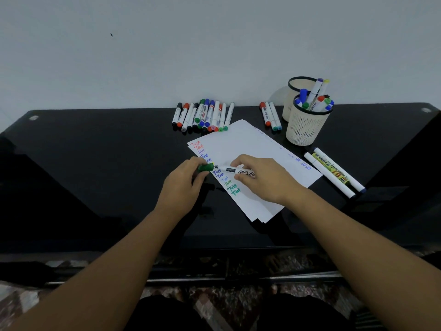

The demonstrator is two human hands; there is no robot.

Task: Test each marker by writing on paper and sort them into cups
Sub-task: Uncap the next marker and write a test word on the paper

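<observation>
**A:** Head view, nearest first: what did each hand have?

**B:** The right hand was clamped round the barrel of a whiteboard marker, over the paper. The left hand pinched its green cap between thumb and fingers, at the paper's left edge.

**A:** How did the marker lie?

**B:** Its long axis ran nearly left to right, level with the desk. The tip pointed left, straight at the cap's mouth. Cap and tip sat just apart on almost one line, though whether cap was coming off or going on I couldn't tell. The left hand was nearer the cap end, and the right held the back half.

**A:** And the paper?

**B:** A column of "Test" scrawls in red, blue and green ran under the hands.

**A:** Farther out?

**B:** Three loose markers lay to the right of the paper. Beyond them stood the near mesh cup holding markers, with a second cup just behind it. A small group of markers lay beside the cups, and a row of untested markers lay along the far edge.
</observation>
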